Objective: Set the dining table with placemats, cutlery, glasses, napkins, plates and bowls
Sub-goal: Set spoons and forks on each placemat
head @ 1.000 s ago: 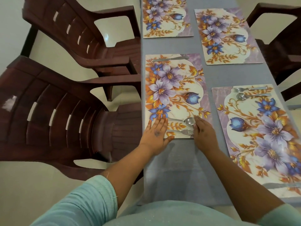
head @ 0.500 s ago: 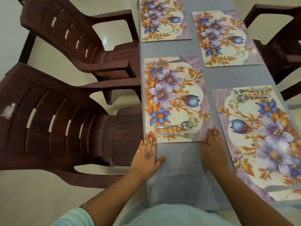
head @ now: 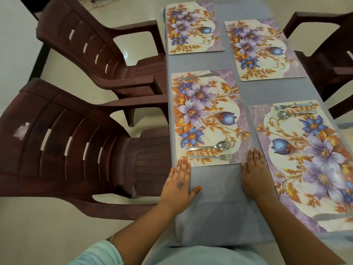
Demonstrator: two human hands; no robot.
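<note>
Grey table is bearing both flat, released hands, left hand and right hand, fingertips touching the nearest placemat.

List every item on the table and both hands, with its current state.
Near-left placemat: flat; holds spoon, fork, knife.
Near-right placemat: flat; fork and spoon at far end.
Two far placemats: flat, bare.
Left hand: flat, fingers touching placemat's near edge.
Right hand: flat at its corner.

4 floral placemats lie flat across the frame's upper right. The centre one carries a knife, spoon and fork.
</note>
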